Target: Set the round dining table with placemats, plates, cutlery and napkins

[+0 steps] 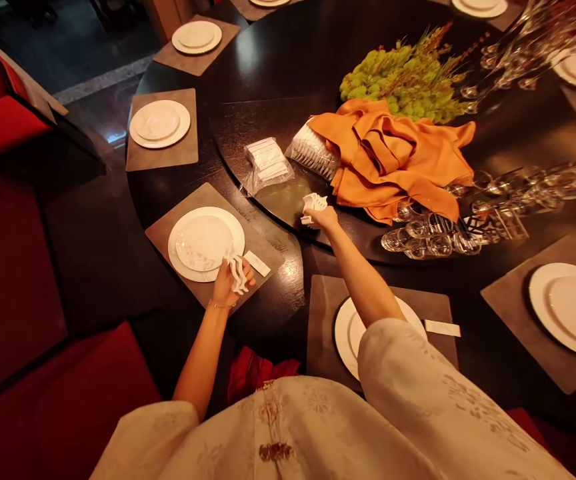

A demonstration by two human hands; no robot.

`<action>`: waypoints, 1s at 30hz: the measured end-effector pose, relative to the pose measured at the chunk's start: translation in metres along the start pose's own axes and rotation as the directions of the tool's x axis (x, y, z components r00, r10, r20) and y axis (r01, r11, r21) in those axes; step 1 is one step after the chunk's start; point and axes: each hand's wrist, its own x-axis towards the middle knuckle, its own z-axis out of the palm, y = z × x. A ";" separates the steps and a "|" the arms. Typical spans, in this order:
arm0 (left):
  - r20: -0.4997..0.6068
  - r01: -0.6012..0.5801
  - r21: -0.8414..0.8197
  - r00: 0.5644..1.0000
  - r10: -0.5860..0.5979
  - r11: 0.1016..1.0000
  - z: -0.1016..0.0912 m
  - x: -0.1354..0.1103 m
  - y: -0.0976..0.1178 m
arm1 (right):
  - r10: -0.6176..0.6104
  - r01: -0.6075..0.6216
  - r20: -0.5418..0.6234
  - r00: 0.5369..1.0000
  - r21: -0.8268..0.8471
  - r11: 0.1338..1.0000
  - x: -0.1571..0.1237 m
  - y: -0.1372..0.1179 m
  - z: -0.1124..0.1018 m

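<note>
The left grip [229,285] is closing on a wavy white paper strip [239,275], holding it over the rim of a white plate [203,243] on a mat [161,237] at the bench's [278,313] near edge. The right grip [321,217] is reaching across the bench, pinching a pleated white paper [315,202] near the turntable's [238,127] edge. Farther in, a plastic bag of white packets [267,165], a white paper stack [313,152] and an orange cloth [388,157] are lying on the turntable.
</note>
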 end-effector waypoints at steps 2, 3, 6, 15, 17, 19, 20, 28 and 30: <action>0.002 -0.036 -0.031 0.999 0.036 0.999 0.016 0.000 -0.006 | -0.069 0.065 0.058 0.996 0.077 0.995 -0.044 0.007 -0.009; 0.002 -0.063 -0.055 0.998 0.063 0.997 0.022 -0.002 -0.011 | -0.117 0.110 0.073 0.990 0.103 0.989 -0.069 0.008 -0.013; -0.019 -0.132 -0.137 0.991 0.130 0.982 0.034 -0.015 -0.031 | -0.282 0.275 0.061 0.957 0.102 0.956 -0.145 0.004 -0.024; -0.178 -0.250 -0.163 0.959 0.221 0.954 0.031 -0.086 -0.087 | -0.575 0.573 0.098 0.812 0.050 0.818 -0.281 0.002 -0.023; -0.213 -0.287 -0.175 0.945 0.248 0.942 0.024 -0.105 -0.096 | -0.611 0.610 0.152 0.777 0.060 0.790 -0.302 0.008 -0.020; -0.224 -0.313 -0.197 0.937 0.268 0.929 0.014 -0.125 -0.104 | -0.636 0.640 0.221 0.740 0.063 0.766 -0.323 0.015 -0.015; -0.230 -0.331 -0.212 0.931 0.282 0.919 0.009 -0.134 -0.107 | -0.648 0.655 0.252 0.719 0.065 0.752 -0.333 0.017 -0.013; -0.314 -0.469 -0.342 0.874 0.372 0.814 -0.047 -0.180 -0.106 | -0.709 0.764 0.374 0.597 0.004 0.645 -0.394 0.014 0.038; -0.336 -0.476 -0.360 0.869 0.364 0.802 -0.062 -0.184 -0.093 | -0.723 0.784 0.369 0.583 -0.024 0.620 -0.402 0.000 0.057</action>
